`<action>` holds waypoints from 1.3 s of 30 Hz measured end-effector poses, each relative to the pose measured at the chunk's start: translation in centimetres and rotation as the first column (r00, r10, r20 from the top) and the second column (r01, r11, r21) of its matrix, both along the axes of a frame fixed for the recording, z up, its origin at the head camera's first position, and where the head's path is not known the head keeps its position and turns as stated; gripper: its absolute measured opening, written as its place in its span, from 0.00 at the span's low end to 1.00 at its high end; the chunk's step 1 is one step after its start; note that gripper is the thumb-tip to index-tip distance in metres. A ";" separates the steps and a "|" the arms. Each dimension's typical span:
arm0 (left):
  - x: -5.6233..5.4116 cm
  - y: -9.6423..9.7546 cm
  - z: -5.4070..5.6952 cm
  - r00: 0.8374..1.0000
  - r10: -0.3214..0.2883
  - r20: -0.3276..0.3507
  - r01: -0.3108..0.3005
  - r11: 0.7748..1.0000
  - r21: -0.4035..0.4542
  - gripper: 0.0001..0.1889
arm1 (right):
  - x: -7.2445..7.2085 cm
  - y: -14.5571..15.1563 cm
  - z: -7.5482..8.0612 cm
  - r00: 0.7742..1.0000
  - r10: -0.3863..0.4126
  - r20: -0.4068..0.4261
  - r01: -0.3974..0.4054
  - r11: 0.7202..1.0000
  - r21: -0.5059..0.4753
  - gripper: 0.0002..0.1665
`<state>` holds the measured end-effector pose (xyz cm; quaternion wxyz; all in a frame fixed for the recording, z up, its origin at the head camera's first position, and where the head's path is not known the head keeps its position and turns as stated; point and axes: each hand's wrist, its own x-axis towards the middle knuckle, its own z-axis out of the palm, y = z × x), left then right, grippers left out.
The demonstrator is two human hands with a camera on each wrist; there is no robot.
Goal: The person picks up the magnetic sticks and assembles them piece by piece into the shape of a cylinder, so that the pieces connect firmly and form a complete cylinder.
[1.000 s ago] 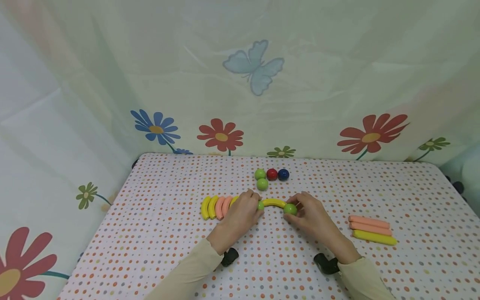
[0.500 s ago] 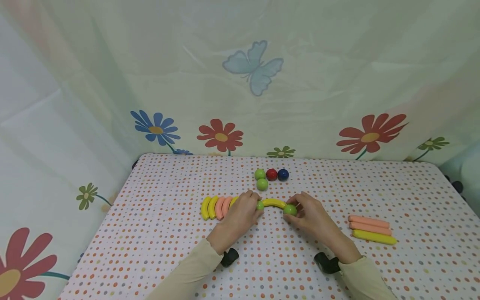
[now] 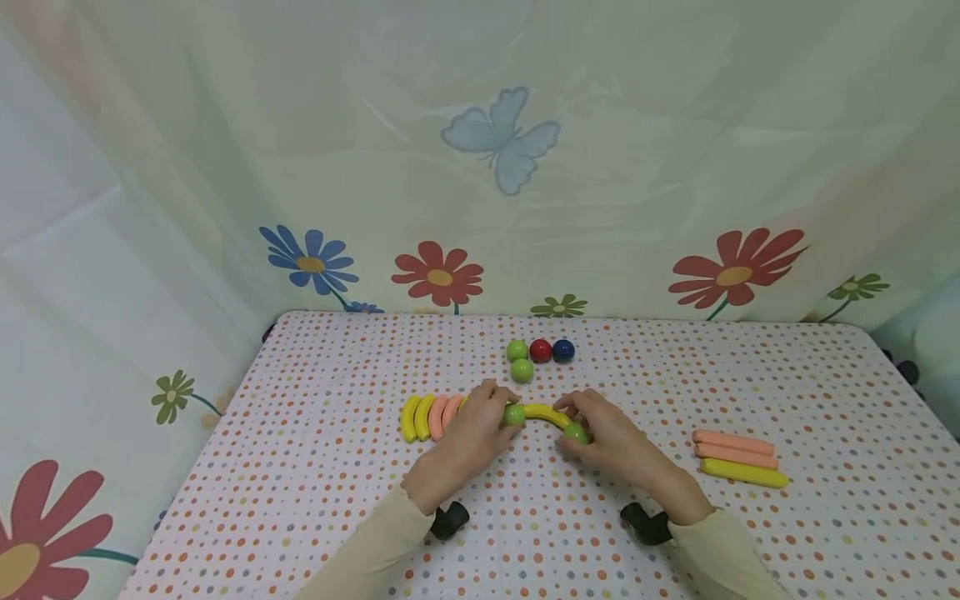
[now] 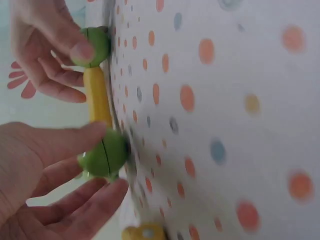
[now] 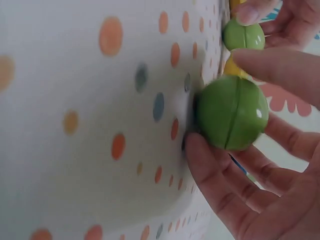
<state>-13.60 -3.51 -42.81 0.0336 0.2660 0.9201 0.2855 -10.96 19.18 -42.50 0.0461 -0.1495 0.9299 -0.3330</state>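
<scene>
A curved yellow stick (image 3: 545,412) lies between two green balls, one at each end. My left hand (image 3: 472,427) holds the left green ball (image 3: 513,415); in the left wrist view its thumb rests on this ball (image 4: 105,154) and its fingers curve below. My right hand (image 3: 611,437) holds the right green ball (image 3: 576,433) between thumb and fingers. Seen from the right wrist, that ball (image 5: 232,112) has a seam round it and sits close to the tabletop. Beside my left hand, curved yellow and pink sticks (image 3: 437,417) lie in a row, partly hidden by it.
Farther back sit two spare green balls (image 3: 522,371), a red ball (image 3: 541,351) and a dark blue ball (image 3: 563,351). To the right lie two straight pink sticks (image 3: 735,448) and a yellow one (image 3: 744,472). A dotted cloth (image 3: 300,483) covers the table; a flowered curtain hangs behind.
The right green ball has shifted toward me, so the curved yellow stick now slants down to the right. More of the left ball shows beside my left hand. The view has shifted slightly.
</scene>
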 end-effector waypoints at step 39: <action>-0.4 -0.4 -0.8 0.983 0.168 -0.068 -0.173 0.982 -0.073 0.09 | 0.1 0.4 -0.5 0.998 -0.025 -0.050 0.026 0.999 0.019 0.17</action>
